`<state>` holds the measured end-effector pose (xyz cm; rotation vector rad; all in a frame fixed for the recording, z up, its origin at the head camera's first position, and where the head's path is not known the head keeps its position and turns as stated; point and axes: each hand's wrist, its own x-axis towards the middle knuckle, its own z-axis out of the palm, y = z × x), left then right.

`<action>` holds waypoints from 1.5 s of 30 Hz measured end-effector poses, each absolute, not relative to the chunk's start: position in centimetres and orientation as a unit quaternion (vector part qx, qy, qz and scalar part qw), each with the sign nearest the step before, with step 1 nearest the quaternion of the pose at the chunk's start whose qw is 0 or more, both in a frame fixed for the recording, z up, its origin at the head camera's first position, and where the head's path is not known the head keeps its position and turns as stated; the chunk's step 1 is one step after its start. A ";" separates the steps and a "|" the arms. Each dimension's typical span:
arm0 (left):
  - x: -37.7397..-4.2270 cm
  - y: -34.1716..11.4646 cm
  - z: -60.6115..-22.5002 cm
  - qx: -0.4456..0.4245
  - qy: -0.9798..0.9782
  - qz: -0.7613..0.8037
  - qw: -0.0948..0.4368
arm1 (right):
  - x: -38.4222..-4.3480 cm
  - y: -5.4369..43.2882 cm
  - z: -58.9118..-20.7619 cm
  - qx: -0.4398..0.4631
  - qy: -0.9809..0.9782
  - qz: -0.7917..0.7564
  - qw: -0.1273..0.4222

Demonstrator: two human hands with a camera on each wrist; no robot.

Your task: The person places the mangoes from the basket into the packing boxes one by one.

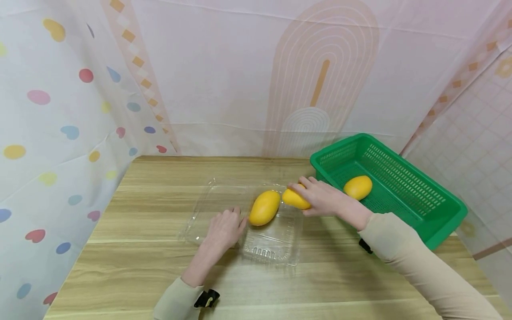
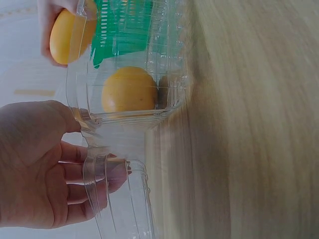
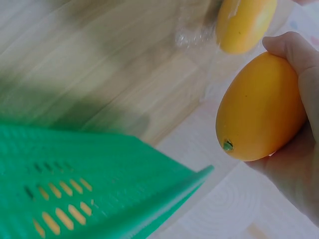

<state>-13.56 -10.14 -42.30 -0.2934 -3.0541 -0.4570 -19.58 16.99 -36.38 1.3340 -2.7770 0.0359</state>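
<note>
Table with wood-grain top point(image 1: 132, 249), open clear plastic container point(image 1: 270, 242), green perforated basket point(image 1: 408, 178) at the right

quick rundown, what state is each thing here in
Clear container: open.
Lid: swung open, left of the base.
Mango in container: lying in the base, uncovered.
Held mango: gripped by the right hand, raised.
Mango in basket: lying loose.
Green basket: upright, open-topped.
Left hand: at the container's edge, beside the lid.

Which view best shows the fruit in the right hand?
Right wrist: the fruit is large, its green stem spot visible. Head: the right hand partly covers it. Left wrist: smaller, partly seen through the clear container.
</note>
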 end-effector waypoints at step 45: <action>-13.6 -10.1 -42.4 -0.096 -0.984 -0.150 0.025 | -18.8 14.0 -38.6 0.497 -0.862 -0.092 -0.034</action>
